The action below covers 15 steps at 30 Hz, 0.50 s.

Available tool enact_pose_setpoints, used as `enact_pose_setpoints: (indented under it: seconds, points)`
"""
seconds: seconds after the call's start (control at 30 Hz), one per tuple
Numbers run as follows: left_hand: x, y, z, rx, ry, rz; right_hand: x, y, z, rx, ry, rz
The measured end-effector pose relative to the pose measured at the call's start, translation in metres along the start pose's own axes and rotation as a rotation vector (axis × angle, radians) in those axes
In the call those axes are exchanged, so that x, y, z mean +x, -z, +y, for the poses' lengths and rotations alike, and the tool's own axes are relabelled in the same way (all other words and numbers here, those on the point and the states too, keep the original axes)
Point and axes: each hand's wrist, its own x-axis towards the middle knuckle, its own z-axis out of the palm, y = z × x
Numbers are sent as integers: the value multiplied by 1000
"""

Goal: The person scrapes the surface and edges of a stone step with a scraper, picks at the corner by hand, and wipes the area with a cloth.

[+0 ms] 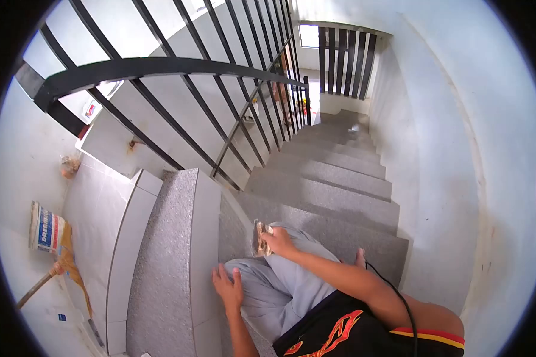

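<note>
My right hand [278,241] is closed on a small flat piece with a brown and whitish, partly shiny surface [260,239]; its kind does not show clearly. The hand is beside my bent knee in grey trousers [307,253], over the stair treads. My left hand [227,287] has its fingers apart and holds nothing. It is close by the pale tiled riser [202,250], to the left of my other knee. Above that riser runs a speckled grey tread [161,262].
Grey stairs [321,178] descend ahead between a black metal railing [178,65] and a curved white wall [458,178]. At left, a labelled white bucket [44,227] and a wooden stick [39,287] are near the landing. A dark cable [393,288] hangs across my right arm.
</note>
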Motion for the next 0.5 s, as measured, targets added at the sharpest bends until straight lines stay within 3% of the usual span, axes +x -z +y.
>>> enact_pose_setpoints:
  seconds: [0.03, 0.1, 0.2, 0.27, 0.3, 0.33, 0.43, 0.5]
  points:
    - [7, 10, 18, 99, -121, -28, 2, 1, -3, -29, 9, 15]
    - [-3, 42, 87, -294, -341, -79, 3, -1, -8, 49, 136, -45]
    - [-39, 111, 189, -634, -681, -610, 49, 5, -19, 135, 115, -160]
    - [-65, 140, 244, -777, -1102, -975, 85, 12, -34, 147, 139, 20]
    - [-77, 142, 263, -859, -1309, -1004, 104, 14, -38, 89, 131, 61]
    - [-86, 147, 278, -814, -1382, -1182, 118, 14, -41, 30, 124, 105]
    - [-104, 155, 308, -609, -1494, -1268, 131, 18, -54, -143, 24, 74]
    - [-111, 155, 319, -743, -1502, -1157, 145, 21, -48, -297, 90, 29]
